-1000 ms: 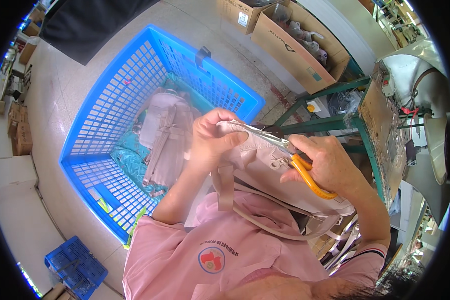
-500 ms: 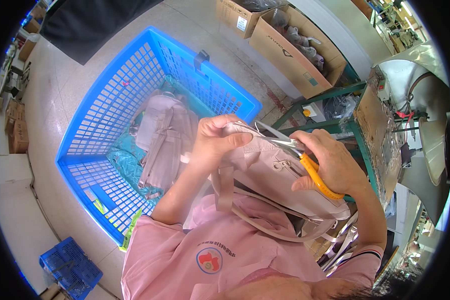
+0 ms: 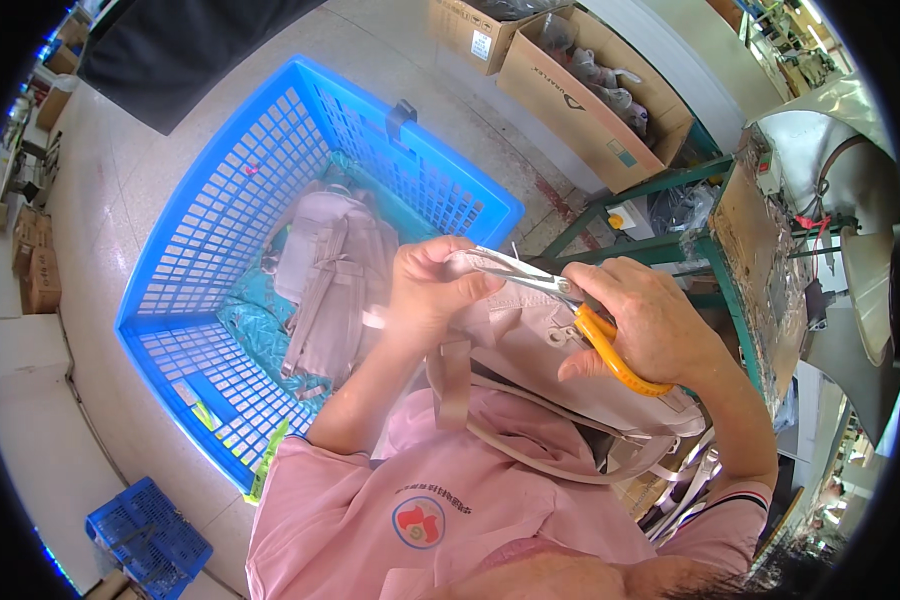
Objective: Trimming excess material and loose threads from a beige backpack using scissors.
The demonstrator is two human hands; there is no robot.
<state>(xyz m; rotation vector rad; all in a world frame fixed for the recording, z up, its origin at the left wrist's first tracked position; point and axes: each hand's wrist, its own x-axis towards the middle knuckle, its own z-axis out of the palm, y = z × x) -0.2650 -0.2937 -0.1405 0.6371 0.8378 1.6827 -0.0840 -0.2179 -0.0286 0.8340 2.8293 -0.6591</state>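
A pale pink bag (image 3: 525,345) with straps and metal rings hangs in front of my chest. My left hand (image 3: 435,288) pinches its upper edge between thumb and fingers. In my right hand (image 3: 638,325) is a pair of scissors (image 3: 610,350) with yellow-orange handles. Their blades point left and lie along the bag's top edge, close to my left fingertips. A short loose thread or strip end stands up just beyond the blades. Whether the blades touch the cloth, I cannot tell.
A large blue plastic basket (image 3: 220,190) at the left holds folded pinkish-grey bags (image 3: 335,260) on teal plastic. Cardboard boxes (image 3: 580,110) stand at the back. At the right is a worn workbench (image 3: 745,270) with a green frame. A smaller blue basket (image 3: 150,535) sits at lower left.
The scissors have moved left along the bag's edge, bringing the blades close to my left fingers. My right hand moved with them; my left hand keeps its hold.
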